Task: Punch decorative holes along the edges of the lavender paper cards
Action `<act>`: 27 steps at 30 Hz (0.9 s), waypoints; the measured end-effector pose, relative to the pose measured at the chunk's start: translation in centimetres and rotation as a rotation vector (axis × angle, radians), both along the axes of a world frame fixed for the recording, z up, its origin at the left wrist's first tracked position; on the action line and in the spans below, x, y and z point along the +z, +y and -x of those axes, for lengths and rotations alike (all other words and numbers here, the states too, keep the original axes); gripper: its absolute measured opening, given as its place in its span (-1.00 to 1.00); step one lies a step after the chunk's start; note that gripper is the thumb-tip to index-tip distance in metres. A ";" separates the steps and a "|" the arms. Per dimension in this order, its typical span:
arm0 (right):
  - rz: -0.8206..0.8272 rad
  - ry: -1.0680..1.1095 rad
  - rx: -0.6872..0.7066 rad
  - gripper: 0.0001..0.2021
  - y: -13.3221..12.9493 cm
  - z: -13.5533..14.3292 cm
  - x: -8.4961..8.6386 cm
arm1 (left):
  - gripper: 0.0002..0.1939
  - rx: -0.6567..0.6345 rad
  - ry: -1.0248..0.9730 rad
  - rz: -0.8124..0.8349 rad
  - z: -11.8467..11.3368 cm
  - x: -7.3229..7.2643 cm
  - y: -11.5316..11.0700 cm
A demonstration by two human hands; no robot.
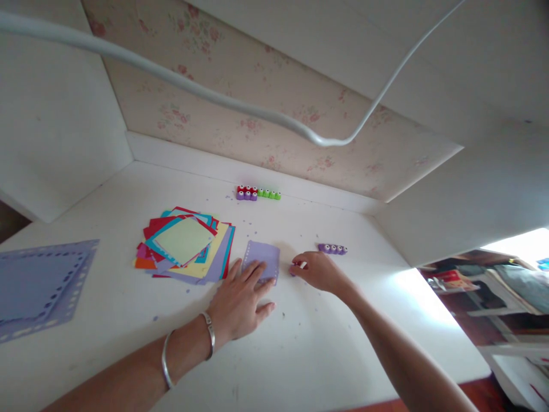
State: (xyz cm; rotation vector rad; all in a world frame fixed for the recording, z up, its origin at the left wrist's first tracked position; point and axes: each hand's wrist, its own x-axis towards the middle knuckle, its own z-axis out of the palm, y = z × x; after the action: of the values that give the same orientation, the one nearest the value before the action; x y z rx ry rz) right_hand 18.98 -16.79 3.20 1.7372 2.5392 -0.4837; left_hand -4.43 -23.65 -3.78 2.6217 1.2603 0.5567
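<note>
Pressing down on the small purple sheet from its 7 o'clock side, our left hand is spreading its fingers flat across the paper. Over at 3 o'clock, just apart from the sheet, our right hand is pinching what's looking like a small purple punch, mostly hidden by the fingers.

Here's where we're worrying: were that left palm lifting or pushing sideways, the sheet could be sliding or creasing; were the punch catching its edge at a tilt, the thin paper could be tearing.

And how is the sheet looking? It's lying flat on the white table, pale and plain-centred, with tiny holes dotting its 9 o'clock edge. The paper pile is sitting nearby at 10 o'clock, and 4 purple punches are lining up beyond our right hand.
</note>
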 end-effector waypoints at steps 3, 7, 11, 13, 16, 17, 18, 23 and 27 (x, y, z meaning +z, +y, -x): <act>-0.044 -0.012 0.001 -0.80 -0.3 -0.5 -0.2 | -0.49 0.001 0.004 0.006 0.0 0.0 0.0; -0.136 -0.098 -0.059 -0.76 0.5 -2.2 0.2 | -0.49 0.000 0.001 0.001 0.0 0.1 0.0; -0.193 -0.190 -0.127 -0.73 2.2 -4.2 0.6 | -0.49 0.002 -0.007 -0.001 0.0 0.1 0.1; -0.195 -0.267 -0.136 -0.72 3.0 -4.8 0.6 | -0.50 0.002 -0.017 -0.008 0.1 -0.1 0.1; -0.177 -0.350 -0.142 -0.68 3.7 -5.3 0.1 | -0.50 0.001 -0.025 -0.019 0.1 -0.4 0.1; -0.176 -0.364 -0.148 -0.68 3.8 -5.3 -0.2 | -0.50 0.000 -0.025 -0.021 0.2 -0.4 0.1; -0.179 -0.371 -0.154 -0.67 3.9 -5.3 -0.4 | -0.50 0.000 -0.025 -0.022 0.2 -0.4 0.1; -0.221 -0.356 -0.139 -0.67 3.8 -4.9 -1.0 | -0.49 0.005 -0.031 0.002 0.1 -0.2 0.0; -0.309 -0.232 -0.098 -0.68 4.7 -2.6 -0.7 | -0.48 0.018 -0.057 0.020 0.1 0.1 0.0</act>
State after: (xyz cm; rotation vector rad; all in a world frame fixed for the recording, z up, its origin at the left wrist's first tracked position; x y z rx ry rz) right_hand 21.56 -12.12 2.53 1.8875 2.4731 0.1129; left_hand -4.58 -23.65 -3.68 2.5618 1.2676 0.6136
